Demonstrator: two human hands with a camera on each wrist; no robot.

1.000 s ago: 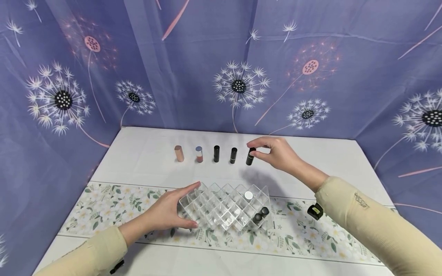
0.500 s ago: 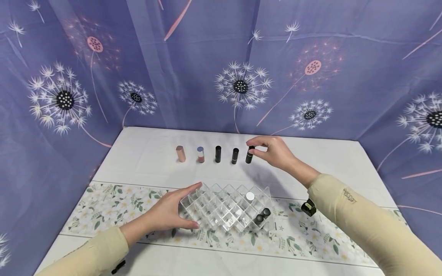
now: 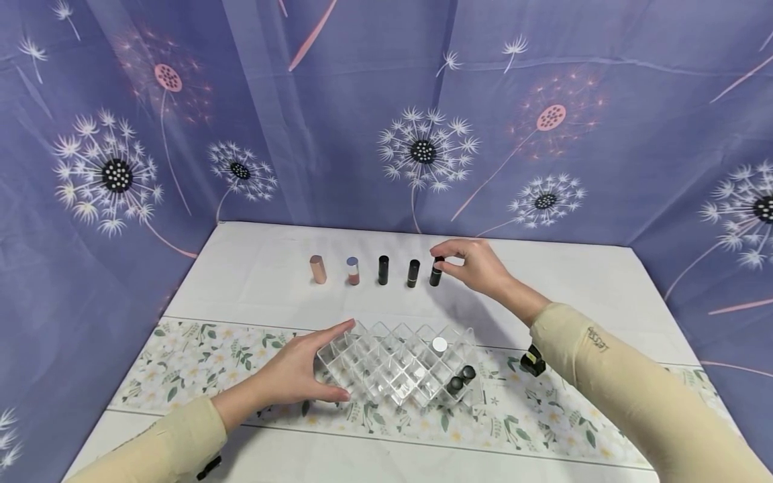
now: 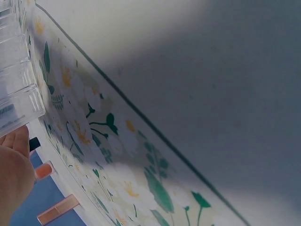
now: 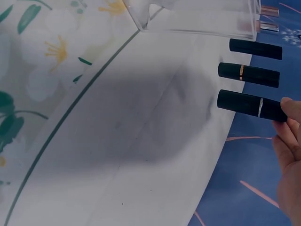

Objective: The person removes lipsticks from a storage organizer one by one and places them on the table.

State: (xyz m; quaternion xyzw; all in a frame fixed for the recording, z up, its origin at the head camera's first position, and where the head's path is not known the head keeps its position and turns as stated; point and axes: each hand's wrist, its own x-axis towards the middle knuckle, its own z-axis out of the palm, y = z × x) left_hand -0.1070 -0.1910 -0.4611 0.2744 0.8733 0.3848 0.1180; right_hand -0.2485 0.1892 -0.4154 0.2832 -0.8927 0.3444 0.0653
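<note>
My right hand pinches the top of a black lipstick with a silver band, at the right end of a row. Its base is at the white tabletop, upright. Beside it stand a black lipstick with a gold band, a plain black one, a pink tube with a silver-blue cap and a rose-gold one. My left hand holds the left end of a clear lipstick organizer, thumb at the near side, fingers at the far side.
In the organizer's right part stand two black-topped tubes and one with a white top. A floral strip runs across the table under it. Behind the table hangs a purple dandelion-print curtain.
My right hand has shifted the black lipstick slightly left, closer to its neighbour in the row. The left hand stays at the organizer; the head view has turned a little.
</note>
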